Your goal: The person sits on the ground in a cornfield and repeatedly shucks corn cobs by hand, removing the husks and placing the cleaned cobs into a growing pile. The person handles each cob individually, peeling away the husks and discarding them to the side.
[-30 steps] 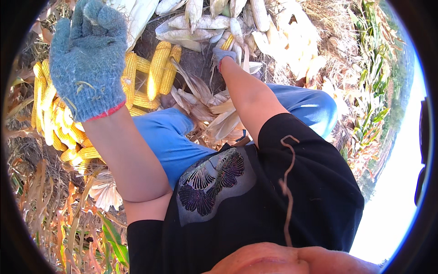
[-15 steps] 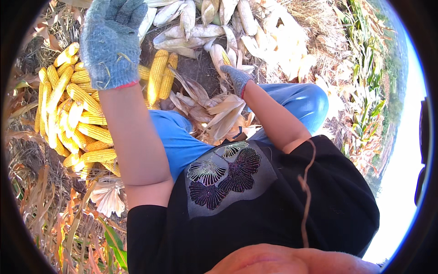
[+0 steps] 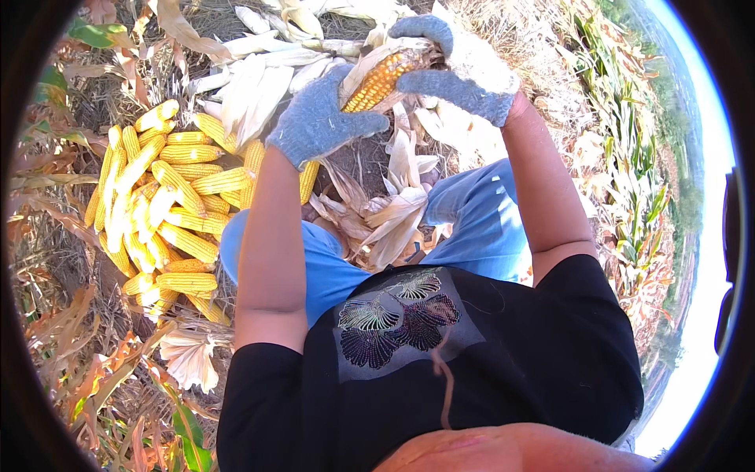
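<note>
An ear of corn (image 3: 383, 82), partly husked, is held up between both hands above my lap. Yellow kernels show along its near side, and pale dry husk still covers its far side. My left hand (image 3: 324, 118), in a grey knitted glove, grips the ear's lower left end, thumb below and fingers partly hidden behind the husk. Gloved as well, my right hand (image 3: 464, 75) clasps the upper right end, its fingers around both sides. Bright sunlight washes out part of that glove.
A heap of husked yellow cobs (image 3: 169, 204) lies at the left. Unhusked ears (image 3: 255, 86) are piled at the far side. Loose dry husks (image 3: 381, 212) lie between my knees. Standing green stalks (image 3: 629, 149) line the right.
My left hand has come right from above the cob heap to the ear. My right hand has risen with the ear, and more kernels show. The view has shifted somewhat.
</note>
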A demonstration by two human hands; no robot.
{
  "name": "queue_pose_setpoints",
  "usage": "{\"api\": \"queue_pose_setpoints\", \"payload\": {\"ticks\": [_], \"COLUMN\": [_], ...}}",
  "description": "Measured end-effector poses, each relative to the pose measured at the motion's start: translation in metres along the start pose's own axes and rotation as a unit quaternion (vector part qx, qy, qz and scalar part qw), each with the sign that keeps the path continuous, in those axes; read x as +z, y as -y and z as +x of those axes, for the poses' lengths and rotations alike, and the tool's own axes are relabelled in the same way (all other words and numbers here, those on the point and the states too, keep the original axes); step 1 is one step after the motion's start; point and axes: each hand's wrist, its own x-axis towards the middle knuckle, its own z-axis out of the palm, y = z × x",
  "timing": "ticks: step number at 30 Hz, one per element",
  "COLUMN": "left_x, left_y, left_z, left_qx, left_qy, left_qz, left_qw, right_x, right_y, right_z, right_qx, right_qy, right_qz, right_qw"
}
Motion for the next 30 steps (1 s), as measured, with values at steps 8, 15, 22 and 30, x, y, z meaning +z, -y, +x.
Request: {"api": "queue_pose_setpoints", "payload": {"ticks": [8,15,22,30], "left_x": [0.028,-0.016,-0.042,-0.041], "left_y": [-0.004,0.013,0.018,0.007], "left_z": [0.026,0.015,0.02,0.021], "left_qx": [-0.037,0.002,-0.019,-0.023], "left_qy": [-0.272,-0.269,-0.309,-0.379], "left_qz": [-0.484,-0.521,-0.605,-0.592], "left_qw": [0.831,0.81,0.734,0.711], "right_x": [0.107,0.121,0.124,0.124], "right_y": [-0.02,-0.006,-0.02,-0.032], "right_z": [-0.022,-0.012,-0.02,-0.019], "right_qx": [0.166,0.212,0.16,0.126], "right_qy": [0.052,0.041,0.061,0.059], "right_qz": [0.311,0.42,0.182,0.199], "right_qw": [0.934,0.881,0.968,0.97]}}
